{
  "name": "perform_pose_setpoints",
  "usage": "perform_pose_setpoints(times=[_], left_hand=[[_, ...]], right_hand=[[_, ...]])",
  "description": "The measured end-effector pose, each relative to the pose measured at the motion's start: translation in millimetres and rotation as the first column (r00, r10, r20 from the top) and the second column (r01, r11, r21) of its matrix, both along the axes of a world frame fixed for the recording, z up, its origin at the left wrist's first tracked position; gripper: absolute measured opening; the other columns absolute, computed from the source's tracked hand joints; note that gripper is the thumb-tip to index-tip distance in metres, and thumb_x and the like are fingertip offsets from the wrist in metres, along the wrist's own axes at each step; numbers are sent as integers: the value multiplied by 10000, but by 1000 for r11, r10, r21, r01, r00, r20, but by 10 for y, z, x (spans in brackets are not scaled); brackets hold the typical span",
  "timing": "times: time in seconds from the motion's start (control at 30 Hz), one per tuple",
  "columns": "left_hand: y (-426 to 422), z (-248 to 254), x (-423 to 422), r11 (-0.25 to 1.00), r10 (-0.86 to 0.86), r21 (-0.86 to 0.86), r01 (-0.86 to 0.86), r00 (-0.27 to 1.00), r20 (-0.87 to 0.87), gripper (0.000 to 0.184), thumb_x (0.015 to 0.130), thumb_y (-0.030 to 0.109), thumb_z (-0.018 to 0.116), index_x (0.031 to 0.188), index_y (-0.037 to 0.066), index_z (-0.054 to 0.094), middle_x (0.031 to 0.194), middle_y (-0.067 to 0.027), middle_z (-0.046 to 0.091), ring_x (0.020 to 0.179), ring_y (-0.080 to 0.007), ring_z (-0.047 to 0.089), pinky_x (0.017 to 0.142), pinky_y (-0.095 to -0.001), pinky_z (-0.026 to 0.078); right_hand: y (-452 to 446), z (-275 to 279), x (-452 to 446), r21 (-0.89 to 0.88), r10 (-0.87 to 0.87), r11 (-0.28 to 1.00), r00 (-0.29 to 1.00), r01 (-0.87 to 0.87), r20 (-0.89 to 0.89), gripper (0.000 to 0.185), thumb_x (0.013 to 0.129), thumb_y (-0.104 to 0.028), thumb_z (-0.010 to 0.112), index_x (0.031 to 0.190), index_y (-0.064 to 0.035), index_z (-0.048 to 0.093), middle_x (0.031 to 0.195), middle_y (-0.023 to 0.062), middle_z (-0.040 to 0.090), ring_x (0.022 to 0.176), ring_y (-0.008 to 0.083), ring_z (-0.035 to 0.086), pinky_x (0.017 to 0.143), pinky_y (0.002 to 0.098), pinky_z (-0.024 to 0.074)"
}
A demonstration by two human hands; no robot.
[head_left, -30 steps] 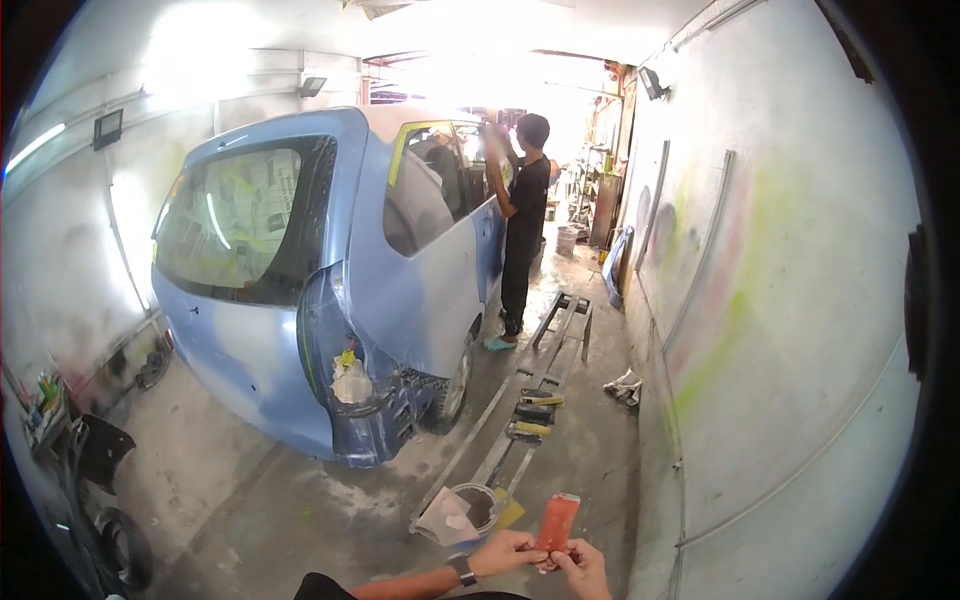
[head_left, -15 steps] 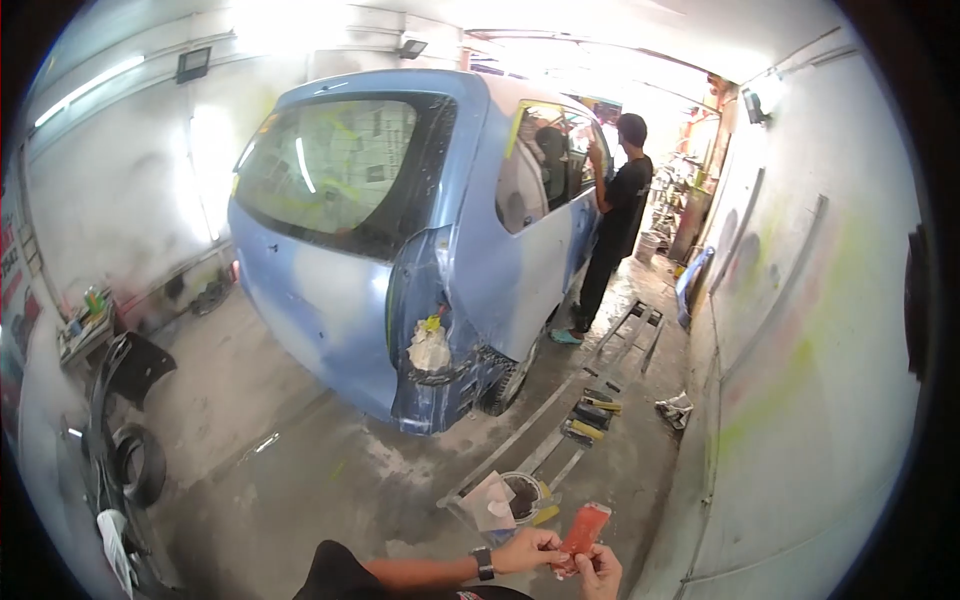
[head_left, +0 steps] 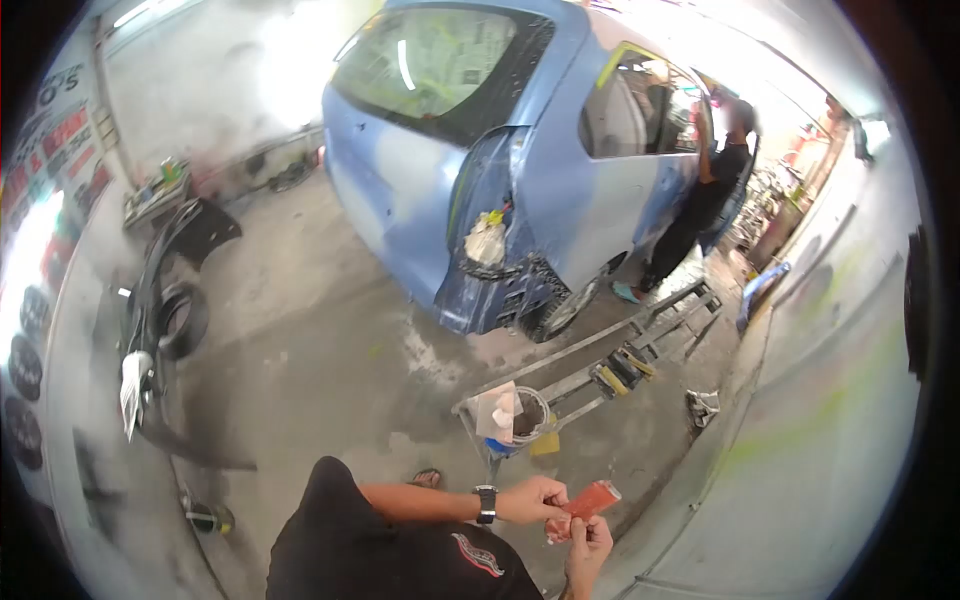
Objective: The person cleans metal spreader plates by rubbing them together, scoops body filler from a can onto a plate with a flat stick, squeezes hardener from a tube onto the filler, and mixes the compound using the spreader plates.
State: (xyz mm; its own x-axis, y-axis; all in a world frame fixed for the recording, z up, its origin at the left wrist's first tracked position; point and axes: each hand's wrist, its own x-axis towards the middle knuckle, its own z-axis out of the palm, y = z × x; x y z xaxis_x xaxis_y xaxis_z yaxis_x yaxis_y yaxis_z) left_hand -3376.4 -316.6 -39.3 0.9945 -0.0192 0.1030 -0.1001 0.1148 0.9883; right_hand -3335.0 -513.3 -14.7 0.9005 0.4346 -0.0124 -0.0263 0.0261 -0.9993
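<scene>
In front of my body, both hands hold a flat red strip (head_left: pixel 594 499) that looks like folded sandpaper; its exact kind is not clear. My left hand (head_left: pixel 532 499), with a black watch on the wrist, pinches its left edge. From below, my right hand (head_left: pixel 590 548) grips the lower end, where the strip looks crumpled. Just beyond my hands stands a bucket (head_left: pixel 540 402) with a pale sheet (head_left: pixel 494 410) lying over its side. A yellow piece (head_left: pixel 545 442) shows beside the bucket.
A blue car (head_left: pixel 400 190) with pale patches stands ahead, its rear corner opened up. Another person (head_left: pixel 705 190) stands at its side. A low metal frame (head_left: pixel 590 350) carries several dark and yellow blocks (head_left: pixel 622 370). Left are a tyre (head_left: pixel 184 320) and a black bumper (head_left: pixel 150 270).
My view has tilted down and turned left, so the car sits higher and further right. Both hands keep hold of the red strip, now turned more sideways.
</scene>
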Motion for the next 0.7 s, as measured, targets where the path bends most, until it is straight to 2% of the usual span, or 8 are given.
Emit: perform_pose_setpoints(times=[0.13, 0.2, 0.23, 0.33, 0.43, 0.53, 0.63, 0.7], left_hand=[[-195, -24, -248, 947, 10, -312, -74, 979, -202, 138, 920, 94, 728, 947, 1, 629, 853, -35, 704, 718, -82, 660, 632, -262, 534], [-229, -21, -360, 937, 70, -326, -126, 982, -178, 139, 925, 97, 723, 962, 1, 631, 867, -35, 706, 730, -81, 659, 644, -261, 535], [-221, -8, -408, 931, 99, -334, -149, 982, -161, 139, 928, 99, 721, 970, 0, 632, 873, -35, 706, 736, -80, 658, 651, -260, 536], [-149, 234, -548, 957, 275, -82, -278, 960, -42, 140, 933, 104, 718, 981, 0, 638, 878, -29, 707, 759, -74, 652, 669, -252, 531], [-9, 330, -745, 950, 312, -35, -311, 950, 2, 180, 959, 135, 704, 1024, -9, 619, 924, -44, 701, 812, -93, 670, 689, -286, 573], [102, 126, -975, 910, 303, -270, -316, 949, -87, 136, 922, 83, 734, 970, -3, 640, 868, -16, 698, 768, -59, 631, 662, -239, 513], [371, -36, -1299, 937, 316, -150, -316, 948, -31, 130, 919, 75, 741, 962, 0, 643, 859, -8, 690, 753, -54, 622, 648, -231, 506], [464, -136, -1525, 921, 328, -213, -326, 944, -27, 126, 921, 79, 742, 953, 5, 645, 855, -3, 684, 737, -52, 616, 639, -224, 499]], right_hand=[[-10, 13, 84, -24, 129, 991, 991, -128, 47, 56, 966, -12, 621, 913, -8, 603, 782, 4, 630, 674, 59, 553, 628, 225, 453], [-13, 88, 77, -108, 205, 975, 975, -196, 80, 56, 958, -44, 643, 948, 8, 625, 806, 32, 666, 673, 84, 589, 630, 244, 486], [40, 136, 40, -84, 209, 976, 975, -203, 72, 55, 963, -33, 634, 920, -8, 611, 793, 14, 642, 672, 71, 564, 628, 236, 465], [181, 164, -87, -20, 210, 978, 974, -209, 83, 117, 974, -16, 618, 865, -41, 587, 773, -20, 598, 676, 45, 516, 629, 220, 425], [263, 79, -219, 1, 209, 978, 973, -210, 102, 85, 974, -35, 622, 891, -33, 605, 805, -8, 622, 708, 53, 542, 652, 226, 443], [437, 145, -461, -54, 254, 967, 965, -251, 60, 51, 968, -54, 626, 943, -10, 634, 851, 8, 654, 747, 66, 579, 679, 238, 475], [716, 227, -739, -128, 292, 951, 953, -281, 83, 40, 965, -47, 625, 962, -10, 641, 858, -3, 645, 750, 63, 569, 688, 234, 471], [888, 301, -961, -138, 309, 945, 948, -297, 80, 37, 962, -38, 622, 969, -10, 645, 866, -10, 641, 756, 63, 565, 698, 230, 468]])
